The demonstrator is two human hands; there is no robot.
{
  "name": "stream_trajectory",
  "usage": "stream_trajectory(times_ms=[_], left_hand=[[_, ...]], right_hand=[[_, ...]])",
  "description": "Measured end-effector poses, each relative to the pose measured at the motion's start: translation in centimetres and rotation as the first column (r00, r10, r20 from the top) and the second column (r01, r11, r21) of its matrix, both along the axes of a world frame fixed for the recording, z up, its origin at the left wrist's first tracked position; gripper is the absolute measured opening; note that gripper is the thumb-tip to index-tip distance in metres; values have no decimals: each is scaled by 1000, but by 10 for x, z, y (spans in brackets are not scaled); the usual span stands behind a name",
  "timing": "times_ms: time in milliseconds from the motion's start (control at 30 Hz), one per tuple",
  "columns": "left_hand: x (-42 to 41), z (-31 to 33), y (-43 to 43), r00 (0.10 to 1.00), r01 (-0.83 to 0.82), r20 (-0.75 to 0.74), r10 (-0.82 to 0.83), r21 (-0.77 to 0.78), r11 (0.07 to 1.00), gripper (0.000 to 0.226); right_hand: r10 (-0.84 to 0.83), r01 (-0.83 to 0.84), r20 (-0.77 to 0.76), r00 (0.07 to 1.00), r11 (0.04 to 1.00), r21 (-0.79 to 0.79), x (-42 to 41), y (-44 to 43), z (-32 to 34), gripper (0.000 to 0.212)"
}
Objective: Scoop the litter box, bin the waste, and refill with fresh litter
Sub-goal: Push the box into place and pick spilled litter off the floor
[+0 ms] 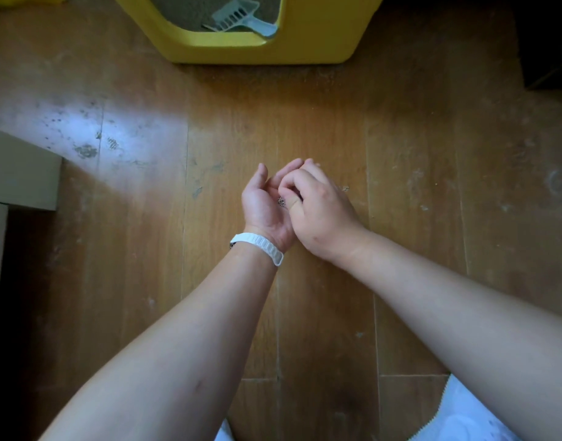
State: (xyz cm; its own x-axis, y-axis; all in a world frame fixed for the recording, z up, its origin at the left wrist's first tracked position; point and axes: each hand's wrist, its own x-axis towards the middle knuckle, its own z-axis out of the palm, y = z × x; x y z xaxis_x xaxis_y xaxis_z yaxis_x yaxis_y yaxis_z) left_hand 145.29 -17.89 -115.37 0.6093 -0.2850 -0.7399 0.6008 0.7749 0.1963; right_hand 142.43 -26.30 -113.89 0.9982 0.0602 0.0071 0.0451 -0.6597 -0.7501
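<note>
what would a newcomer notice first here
The two hands meeting mid-frame over the wood floor: the left hand is cupped palm up with a few dark grains in it, and the right hand curls its fingers over it. Next comes the yellow litter box at the top edge, with a pale scoop lying inside.

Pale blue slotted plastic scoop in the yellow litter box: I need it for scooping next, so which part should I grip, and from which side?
Take the pale blue slotted plastic scoop by its solid handle, coming from above on the near right. The handle points toward the front rim of the yellow litter box, while the slotted head lies farther in on the litter.
</note>
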Motion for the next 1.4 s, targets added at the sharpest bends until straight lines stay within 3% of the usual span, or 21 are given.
stream_trajectory(times_ms=[133, 267, 400, 567, 700, 833, 1000, 1167, 1400], left_hand=[[3, 6, 5, 999, -42, -6, 42, -1, 999, 63], [10, 14, 8, 994, -112, 8, 112, -20, 993, 63], [17, 30, 2, 990, -131, 56, 133, -30, 991, 57], [26, 60, -9, 980, -162, 108, 167, -46, 986, 55], [26, 91, -15, 972, -203, 123, 199, 17, 979, 52], [28, 119, -20, 958, -265, 131, 255, 71, 961, 49], [36, 155, -27, 945, -307, 149, 292, 88, 948, 50], [48, 196, -35, 934, -338, 146, 327, 61, 939, 51], [58, 313, -47, 934, -342, 127, 333, 60, 938, 50]], right_hand=[[-51, 48, 65, 997, 997, 59, 0, -2, -4, 15], [-331, 304, 58, 942, 914, 268, 4, -5, 11, 18], [-455, 509, -234, 859, 713, 483, 14, -5, 29, 29], [-423, 547, -378, 824, 420, 724, 29, -2, 53, 30], [-380, 558, -462, 802, 199, 806, 35, 5, 79, 32], [-352, 576, -519, 779, 72, 815, 43, 9, 105, 36], [-316, 547, -518, 794, 1, 837, 54, 3, 139, 35], [-286, 536, -515, 808, -6, 844, 69, -5, 182, 37], [-285, 535, -524, 803, -45, 844, 80, -15, 295, 37]])
